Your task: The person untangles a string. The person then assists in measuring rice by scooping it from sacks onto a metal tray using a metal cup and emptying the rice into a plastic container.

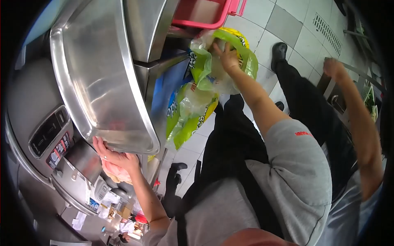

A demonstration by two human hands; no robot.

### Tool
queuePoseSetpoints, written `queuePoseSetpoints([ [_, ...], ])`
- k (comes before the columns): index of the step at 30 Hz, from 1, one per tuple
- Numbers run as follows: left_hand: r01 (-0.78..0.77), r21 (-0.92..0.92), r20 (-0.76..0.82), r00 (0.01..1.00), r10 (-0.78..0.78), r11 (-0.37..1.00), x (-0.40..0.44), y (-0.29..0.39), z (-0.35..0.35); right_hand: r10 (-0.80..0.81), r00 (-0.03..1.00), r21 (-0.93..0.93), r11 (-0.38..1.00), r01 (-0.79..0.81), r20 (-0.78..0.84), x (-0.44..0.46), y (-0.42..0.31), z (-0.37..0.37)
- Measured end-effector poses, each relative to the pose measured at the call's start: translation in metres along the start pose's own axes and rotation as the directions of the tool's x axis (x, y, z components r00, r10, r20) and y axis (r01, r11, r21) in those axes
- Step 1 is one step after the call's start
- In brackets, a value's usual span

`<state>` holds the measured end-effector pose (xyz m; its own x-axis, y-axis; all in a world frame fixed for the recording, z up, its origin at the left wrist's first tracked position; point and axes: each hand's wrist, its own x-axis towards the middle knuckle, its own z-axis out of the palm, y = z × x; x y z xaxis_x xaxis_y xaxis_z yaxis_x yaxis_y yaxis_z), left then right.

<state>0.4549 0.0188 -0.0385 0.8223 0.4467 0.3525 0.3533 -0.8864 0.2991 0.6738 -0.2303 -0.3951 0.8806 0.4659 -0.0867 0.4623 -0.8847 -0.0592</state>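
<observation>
My left hand [119, 160] is at the near end of a large stainless steel tray [102, 74], its fingertips against the rim. Bunched under that palm is a pinkish cloth-like thing [117, 170]; my fingers appear curled around it, though its exact kind is unclear. Off to the right, my right hand [227, 55] reaches into the mouth of a green and yellow printed plastic bag [193, 110]. Thumb and forefinger are spread apart there, with nothing visible between them. The other fingertips are partly hidden by the bag's film.
A pink plastic tub [209, 14] lies beyond the bag. Steel counter edges [150, 28] border the tray. On the left is a grey machine with a control panel [49, 131]. A co-worker's arm [357, 106] and shoe [279, 51] are close on the right, over a tiled floor [262, 41].
</observation>
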Motion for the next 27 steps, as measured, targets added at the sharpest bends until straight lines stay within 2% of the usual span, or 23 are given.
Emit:
queuePoseSetpoints([
  [2,-0.003,0.105,0.018,1.000,0.001,0.994,0.002,0.001,-0.002,0.049,0.931,-0.021,0.999,-0.045,0.362,-0.005,-0.025,-0.016],
  [4,-0.011,0.095,0.011,1.000,0.010,0.995,0.004,0.001,-0.002,0.044,0.932,0.032,0.998,-0.059,0.359,0.009,-0.034,-0.044],
  [6,-0.017,0.087,0.016,1.000,0.016,0.996,0.003,0.000,-0.003,-0.090,0.937,0.175,0.984,0.032,0.337,0.018,-0.039,-0.067],
  [7,0.003,0.070,0.001,1.000,-0.003,0.998,0.002,-0.002,-0.001,-0.006,0.966,0.335,0.938,-0.084,0.259,0.020,-0.044,-0.080],
  [8,0.024,0.053,-0.014,1.000,-0.023,0.998,0.002,-0.003,0.000,-0.004,0.958,0.609,0.773,-0.179,0.287,0.024,-0.050,-0.087],
  [9,0.029,0.052,-0.017,0.999,-0.028,0.998,0.002,-0.002,0.000,-0.012,0.949,0.811,0.522,-0.263,0.316,0.028,-0.059,-0.092],
  [10,0.009,0.023,-0.019,1.000,-0.008,1.000,0.004,-0.001,0.001,-0.055,0.989,0.916,0.372,0.147,-0.136,0.030,-0.085,-0.072],
  [11,-0.010,-0.004,-0.016,1.000,0.010,1.000,0.003,-0.001,0.000,-0.122,0.942,0.905,0.262,0.335,-0.314,0.035,-0.102,-0.096],
  [12,-0.006,0.000,-0.007,1.000,0.006,1.000,0.000,0.000,-0.002,-0.122,0.945,0.909,0.258,0.327,-0.305,0.035,-0.108,-0.099],
  [14,-0.018,0.027,-0.008,1.000,0.018,0.999,0.003,-0.002,-0.001,-0.004,0.972,0.955,0.186,0.232,-0.235,0.047,-0.111,-0.110],
  [15,-0.021,0.082,0.001,1.000,0.021,0.996,0.004,-0.002,-0.003,-0.007,0.994,0.976,0.188,0.112,-0.113,0.047,-0.101,-0.115],
  [16,-0.019,0.084,-0.003,1.000,0.019,0.996,0.004,-0.001,-0.004,-0.011,0.993,0.975,0.188,0.116,-0.116,0.042,-0.092,-0.112],
  [18,-0.037,0.123,0.014,0.999,0.035,0.992,0.004,0.001,-0.004,0.085,0.989,0.972,0.192,-0.136,0.122,0.032,-0.076,-0.101],
  [19,-0.031,0.118,0.010,0.999,0.030,0.993,0.004,0.001,-0.004,0.082,0.990,0.971,0.199,-0.133,0.118,0.032,-0.072,-0.096],
  [21,-0.031,0.127,0.024,0.999,0.028,0.991,0.004,0.000,-0.005,0.362,0.849,0.788,0.348,-0.507,0.386,0.037,-0.069,-0.086],
  [22,-0.027,0.128,0.024,0.999,0.025,0.991,0.004,0.001,-0.005,0.359,0.849,0.788,0.351,-0.507,0.386,0.044,-0.069,-0.087],
  [23,-0.017,0.070,0.004,1.000,0.017,0.997,0.005,0.002,-0.003,0.222,0.965,0.967,0.176,-0.183,0.142,0.054,-0.070,-0.089],
  [24,-0.008,0.012,-0.014,1.000,0.008,1.000,0.005,0.003,-0.001,0.141,0.979,0.987,-0.050,0.155,-0.147,0.063,-0.070,-0.091],
  [25,-0.003,0.014,-0.005,1.000,0.003,1.000,0.004,0.004,-0.001,0.139,0.981,0.988,-0.051,0.145,-0.137,0.071,-0.059,-0.077],
  [26,0.011,0.010,-0.007,1.000,-0.011,1.000,0.003,0.005,-0.002,-0.110,0.993,0.985,0.170,-0.031,0.051,0.080,-0.039,-0.058],
  [27,0.021,0.003,-0.018,1.000,-0.021,1.000,0.004,0.005,-0.001,-0.302,0.913,0.900,0.415,-0.134,0.275,0.085,-0.022,-0.047],
])
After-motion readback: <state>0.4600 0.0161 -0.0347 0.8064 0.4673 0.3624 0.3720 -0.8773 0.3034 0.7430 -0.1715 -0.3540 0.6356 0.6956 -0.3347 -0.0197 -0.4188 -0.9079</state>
